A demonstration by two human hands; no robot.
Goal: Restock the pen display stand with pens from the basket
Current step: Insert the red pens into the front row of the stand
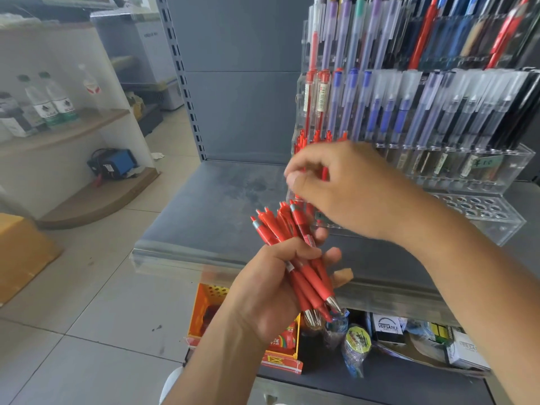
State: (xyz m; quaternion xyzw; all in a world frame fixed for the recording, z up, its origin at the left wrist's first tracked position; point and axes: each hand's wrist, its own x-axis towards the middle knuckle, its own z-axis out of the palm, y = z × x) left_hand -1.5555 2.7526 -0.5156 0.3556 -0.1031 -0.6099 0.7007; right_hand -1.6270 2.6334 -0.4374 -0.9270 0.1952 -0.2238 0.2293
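While water bottles (55, 103) stand in a row on the wooden shelf (96, 121) far left, with a blue device (118, 162) one level down and a cardboard box (20, 252) on the floor tiles, the action sits centre frame. Over the grey shelf (210, 200) comes the left hand (271, 287), fingers wrapped tight round a bundle of red pens (280, 226), clicker ends fanning up and away, metal tips pointing down toward the person. Just under that wrist, below the shelf edge, the orange basket (206, 290) peeks out, partly hidden by the forearm. Moving right, the right hand (350, 191) is up at the left end of the display stand (514, 159), fingers curled in and pinching a single red pen (323, 172), a strip of it showing between them, right among the red pens already standing in that lower row. Behind it, rows of red, blue and black pens fill the clear tiers. Bottom right, boxes marked VERSATILE (390, 327) lie on the lower shelf.
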